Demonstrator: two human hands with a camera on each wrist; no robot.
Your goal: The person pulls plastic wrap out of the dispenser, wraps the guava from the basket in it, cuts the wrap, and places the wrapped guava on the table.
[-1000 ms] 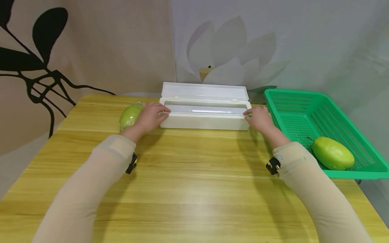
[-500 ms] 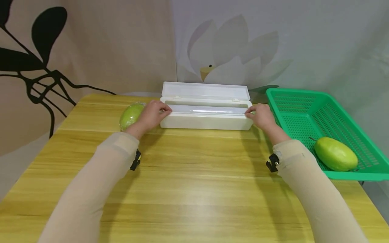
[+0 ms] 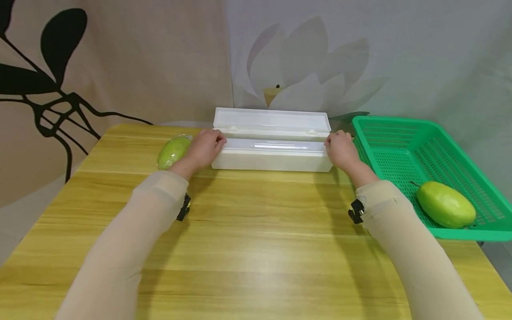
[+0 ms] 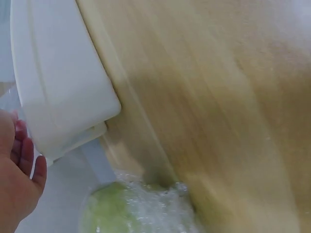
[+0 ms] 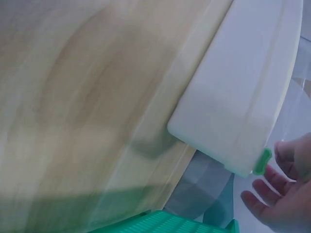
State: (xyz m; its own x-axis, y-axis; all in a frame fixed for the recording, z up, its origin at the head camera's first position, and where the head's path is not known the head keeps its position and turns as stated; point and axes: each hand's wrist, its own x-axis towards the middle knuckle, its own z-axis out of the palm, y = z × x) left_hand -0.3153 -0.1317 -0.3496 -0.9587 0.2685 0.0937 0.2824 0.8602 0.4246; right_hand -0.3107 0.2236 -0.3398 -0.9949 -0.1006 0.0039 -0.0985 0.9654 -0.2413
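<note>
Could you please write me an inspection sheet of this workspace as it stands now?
Surface: wooden table, yellow grain, bare in front.
Job's things: long white box at the far edge, lid tipped back, roll of clear film inside.
Clutter: wrapped green fruit left of the box; green basket at right holding a bare green fruit.
Hands: left hand at the box's left end, right hand at its right end, fingers curled at the top edge; exact hold unclear.
Cables: nothing seen.
Surroundings: printed backdrop with a flower and dark leaves.
</note>
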